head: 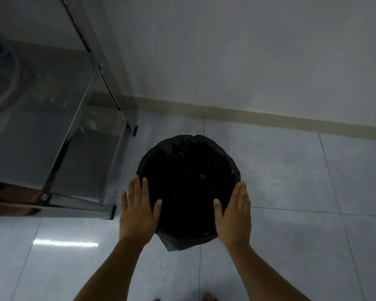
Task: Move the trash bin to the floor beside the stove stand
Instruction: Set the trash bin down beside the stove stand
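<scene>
Standing on the pale grey tiled floor (280,170) is a round trash bin lined with a black plastic bag (188,190), seen from straight above so that only its dark mouth and the crumpled bag edge show. It sits just beside the shiny stainless-steel stove stand (59,127), which fills the left of the view; the bin is to the right of the stand's black-capped feet and apart from them. A white wall (248,51) with a beige skirting strip (269,119) runs behind the bin, near its far rim.

Both hands are at the bin's near half. The left hand (137,211) lies flat against the left side of the rim, palm down, with its fingers (137,187) straight and spread and the thumb reaching over the bag's edge. The right hand (233,216) is pressed on the right side of the rim, turned more edge-on, fingers (241,192) straight and together, thumb over the opening. Neither hand is curled into a grip; both are flat and released, though whether the palms actually press the bag I cannot tell. Bare forearms come up from the bottom of the view.
</scene>
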Demonstrator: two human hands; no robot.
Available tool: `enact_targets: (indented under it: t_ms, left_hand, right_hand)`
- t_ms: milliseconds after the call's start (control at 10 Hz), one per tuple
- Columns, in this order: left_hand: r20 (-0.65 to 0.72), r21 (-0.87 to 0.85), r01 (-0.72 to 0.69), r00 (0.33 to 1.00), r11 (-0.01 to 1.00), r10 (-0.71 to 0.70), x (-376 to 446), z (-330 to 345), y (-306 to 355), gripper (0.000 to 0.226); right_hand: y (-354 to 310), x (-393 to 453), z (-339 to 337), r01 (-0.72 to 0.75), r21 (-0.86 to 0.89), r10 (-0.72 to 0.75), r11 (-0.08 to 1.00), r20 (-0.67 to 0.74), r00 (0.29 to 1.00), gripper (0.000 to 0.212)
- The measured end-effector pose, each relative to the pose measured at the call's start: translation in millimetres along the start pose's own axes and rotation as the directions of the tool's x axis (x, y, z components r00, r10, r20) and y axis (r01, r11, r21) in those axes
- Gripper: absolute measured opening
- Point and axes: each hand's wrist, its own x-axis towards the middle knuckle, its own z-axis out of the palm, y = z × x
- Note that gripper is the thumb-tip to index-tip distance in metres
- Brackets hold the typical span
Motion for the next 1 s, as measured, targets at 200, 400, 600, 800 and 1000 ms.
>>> enact_targets:
  t_ms: [200, 400, 600, 800, 1000]
  left_hand:
    - [0.003, 0.003, -0.001, 1.000, 1.000, 0.001, 39, 0, 10, 0.085]
    - [-0.054, -0.002, -0.019, 0.998, 1.000, 0.019, 96, -8, 22, 0.081]
    - [-0.112, -0.009, -0.025, 0.993, 1.000, 0.024, 151, -14, 34, 0.082]
    - [0.050, 0.068, 0.014, 0.999, 0.998, -0.017, 181, -30, 36, 0.089]
    - [0.174, 0.165, 0.080, 0.979, 0.983, -0.109, 156, -109, 60, 0.084]
  right_hand:
    - [-7, 43, 2, 0.028, -0.030, -0.029, 0.999, -0.020, 0.999, 0.081]
    - [-24, 103, -1, 0.027, -0.030, -0.028, 0.999, -0.023, 0.999, 0.079]
    - [-44, 163, -5, 0.058, -0.014, -0.059, 0.998, -0.070, 0.996, 0.079]
    - [-55, 195, -20, 0.000, 0.109, -0.019, 0.994, 0.176, 0.984, 0.087]
    - [-79, 182, -94, 0.077, -0.043, -0.055, 0.996, 0.376, 0.925, 0.087]
